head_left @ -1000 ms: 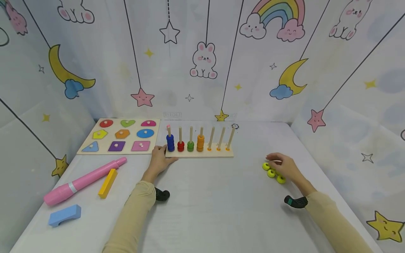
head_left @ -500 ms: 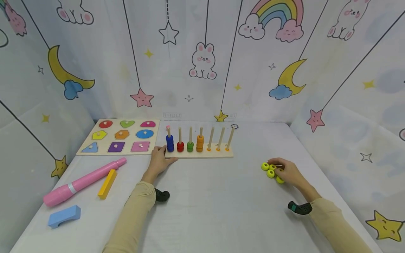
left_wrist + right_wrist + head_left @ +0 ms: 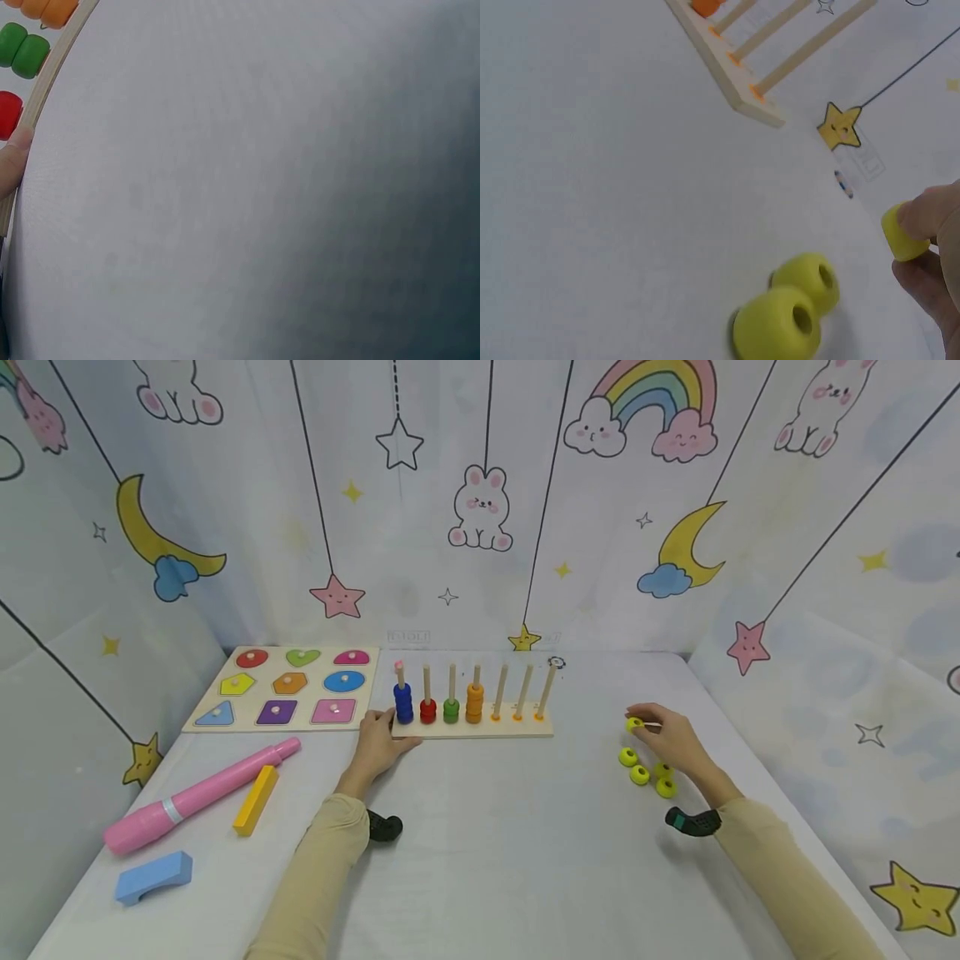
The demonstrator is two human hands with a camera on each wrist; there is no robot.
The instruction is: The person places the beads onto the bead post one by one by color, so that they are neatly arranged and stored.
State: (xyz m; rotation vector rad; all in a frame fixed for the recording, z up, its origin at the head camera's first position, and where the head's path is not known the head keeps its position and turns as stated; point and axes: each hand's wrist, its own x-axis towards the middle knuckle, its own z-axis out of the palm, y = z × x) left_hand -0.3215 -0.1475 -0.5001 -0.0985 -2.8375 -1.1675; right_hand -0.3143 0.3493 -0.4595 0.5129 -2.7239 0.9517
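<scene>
A wooden bead-stacking peg board (image 3: 495, 732) stands near the back, with blue (image 3: 402, 703), red (image 3: 428, 712), green (image 3: 451, 711) and orange beads (image 3: 475, 703) on its left pegs and three bare pegs at its right. My left hand (image 3: 375, 750) grips the board's left end, thumb along the front edge; the left wrist view catches that thumb (image 3: 13, 161) beside the red bead. On the right, my right hand (image 3: 675, 747) pinches a yellow bead (image 3: 904, 234) between thumb and fingers, raised over the table. Several more yellow beads (image 3: 776, 326) lie loose below that hand, holes showing.
A shape puzzle board (image 3: 251, 686) lies behind left. In front of it are a pink wand-like toy (image 3: 210, 791), a yellow block (image 3: 256, 800) and a blue arched block (image 3: 153, 877). A printed cloth wall (image 3: 420, 527) encloses the white table (image 3: 517, 860).
My right hand has picked a yellow bead out of the loose group and lifted it slightly away toward the back. The left hand stays on the peg board.
</scene>
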